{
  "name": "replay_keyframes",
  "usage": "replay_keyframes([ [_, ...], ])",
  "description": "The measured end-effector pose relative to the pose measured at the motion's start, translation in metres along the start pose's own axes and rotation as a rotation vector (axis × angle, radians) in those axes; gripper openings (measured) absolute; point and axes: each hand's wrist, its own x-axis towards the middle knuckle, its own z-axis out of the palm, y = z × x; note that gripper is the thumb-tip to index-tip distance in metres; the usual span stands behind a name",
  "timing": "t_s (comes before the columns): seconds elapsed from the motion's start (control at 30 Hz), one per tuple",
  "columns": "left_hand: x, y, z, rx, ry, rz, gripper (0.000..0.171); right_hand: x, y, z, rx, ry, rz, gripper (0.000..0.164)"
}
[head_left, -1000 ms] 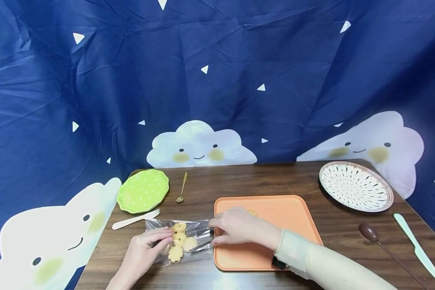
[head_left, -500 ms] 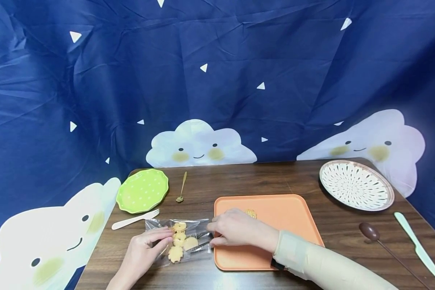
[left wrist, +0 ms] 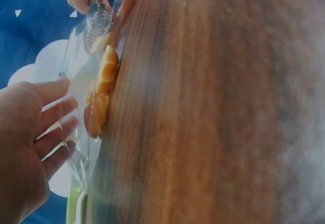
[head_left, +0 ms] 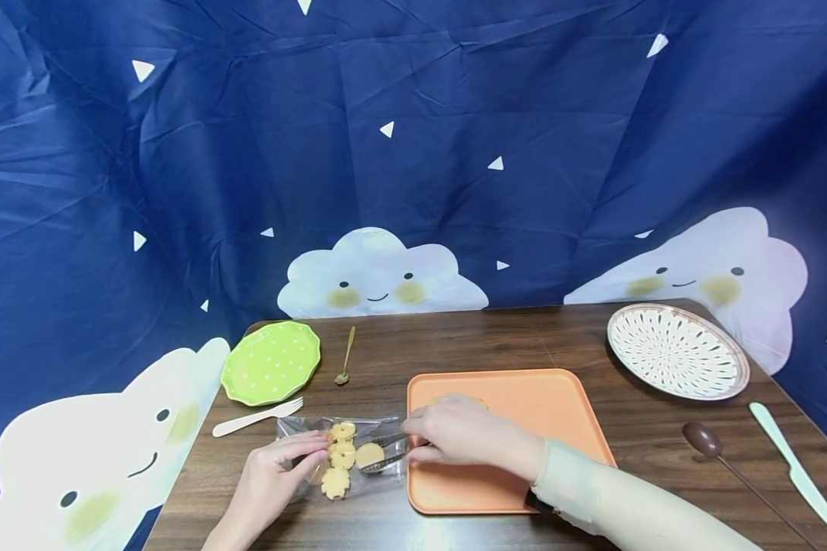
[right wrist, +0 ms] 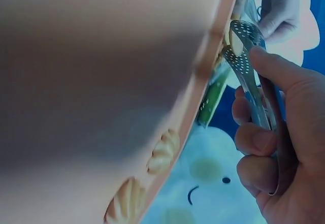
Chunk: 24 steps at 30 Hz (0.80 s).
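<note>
My right hand grips metal tongs with perforated tips. Between the tips is a pale round cookie, within the clear plastic bag lying left of the orange tray. My left hand rests at the bag's left side, its fingers fairly straight against the plastic; the left wrist view shows them spread along the film. Several yellow flower-shaped cookies lie in the bag beside those fingertips. On the tray, two ridged swirl cookies appear in the right wrist view, mostly hidden behind my hand in the head view.
A green dotted plate, a white fork and a small gold spoon are at the left. Toward the right are a patterned white plate, a brown long-handled spoon and a pale green knife.
My right hand and the tongs shifted slightly right, and the round cookie moved a little right and away from the other cookies. My left hand stayed in place.
</note>
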Motion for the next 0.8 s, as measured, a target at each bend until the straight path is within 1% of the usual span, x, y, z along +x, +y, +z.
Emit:
replay_keyframes([
  [0.1, -0.001, -0.001, -0.001, 0.002, -0.026, -0.023, 0.016, -0.010, 0.007, -0.003, 0.009, -0.006, 0.042, 0.027],
  [0.23, -0.003, -0.003, -0.001, -0.008, -0.066, -0.056, 0.015, -0.030, 0.019, -0.011, 0.020, -0.008, 0.110, 0.027],
  [0.37, -0.004, -0.007, -0.001, -0.016, -0.078, -0.057, 0.015, -0.053, 0.034, -0.021, 0.044, 0.012, 0.195, 0.026],
  [0.47, -0.006, -0.011, -0.003, -0.001, -0.067, -0.049, 0.015, -0.069, 0.045, -0.026, 0.043, 0.026, 0.250, 0.027],
  [0.6, -0.010, -0.016, -0.007, 0.034, -0.040, -0.010, 0.016, -0.088, 0.057, -0.030, 0.005, 0.065, 0.279, 0.030],
  [0.7, -0.012, -0.015, -0.009, 0.050, -0.017, -0.021, 0.018, -0.103, 0.066, -0.031, -0.011, 0.078, 0.309, 0.031],
  [0.8, -0.013, -0.014, -0.009, 0.059, -0.009, -0.033, 0.020, -0.119, 0.074, -0.032, -0.022, 0.077, 0.350, 0.028],
])
